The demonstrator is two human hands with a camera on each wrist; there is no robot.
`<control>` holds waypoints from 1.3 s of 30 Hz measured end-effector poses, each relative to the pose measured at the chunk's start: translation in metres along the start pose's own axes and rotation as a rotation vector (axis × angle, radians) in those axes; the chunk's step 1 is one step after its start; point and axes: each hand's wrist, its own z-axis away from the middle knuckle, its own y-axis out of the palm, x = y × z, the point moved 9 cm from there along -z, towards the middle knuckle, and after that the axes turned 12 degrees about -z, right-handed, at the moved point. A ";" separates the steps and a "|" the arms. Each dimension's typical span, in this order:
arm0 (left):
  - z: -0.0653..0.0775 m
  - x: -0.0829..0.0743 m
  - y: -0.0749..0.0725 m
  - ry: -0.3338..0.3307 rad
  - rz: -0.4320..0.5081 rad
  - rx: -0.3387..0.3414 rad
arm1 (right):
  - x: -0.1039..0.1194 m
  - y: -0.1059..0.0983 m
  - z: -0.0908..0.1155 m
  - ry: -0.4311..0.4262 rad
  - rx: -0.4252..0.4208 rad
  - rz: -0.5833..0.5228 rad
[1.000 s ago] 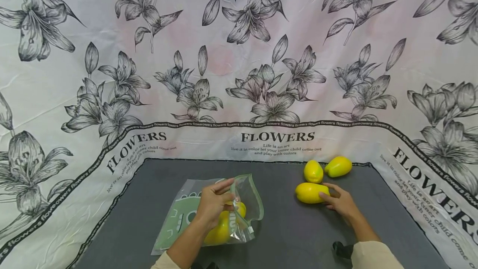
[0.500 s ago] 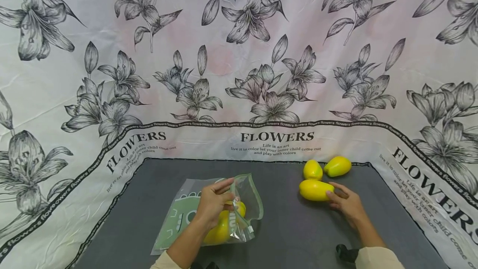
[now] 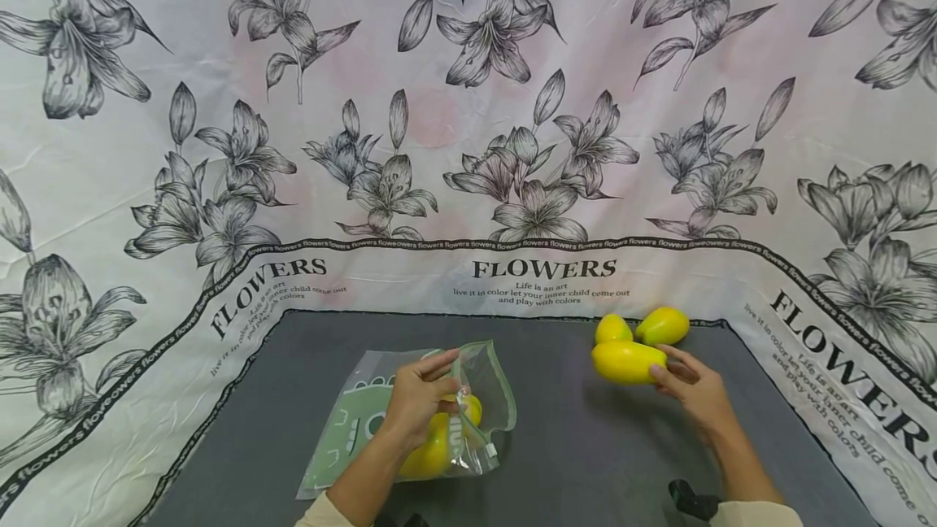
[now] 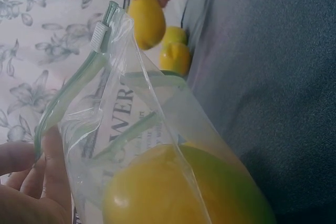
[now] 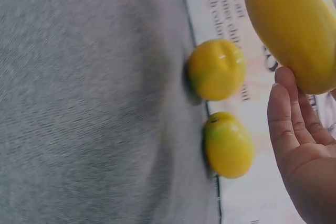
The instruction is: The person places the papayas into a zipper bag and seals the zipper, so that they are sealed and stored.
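Raised a little and shifted slightly rightward since a second ago, the held fruit [image 3: 628, 362] is now off the counter [image 3: 556, 446] in the person's right grip [image 3: 691, 387]; the bag has stayed put. From where I stand, leftmost is that clear bag [image 3: 340, 450], printed in green, lying with its mouth gaping to the right. The left grip [image 3: 417, 405] pinches the bag's green-edged mouth between thumb and fingers. Yellow bagged fruit [image 3: 428, 458] shows through the plastic; I can't tell how many pieces. Well to the right, thumb and fingers pinch the held fruit by its right end. Behind it, partly covered from here, rests a rounder fruit [image 3: 613, 327], with the far fruit [image 3: 664, 325] just beside, to the right.
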 end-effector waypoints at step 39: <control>0.002 0.007 -0.002 -0.020 0.003 -0.016 | 0.119 0.064 0.071 -0.385 0.148 -0.175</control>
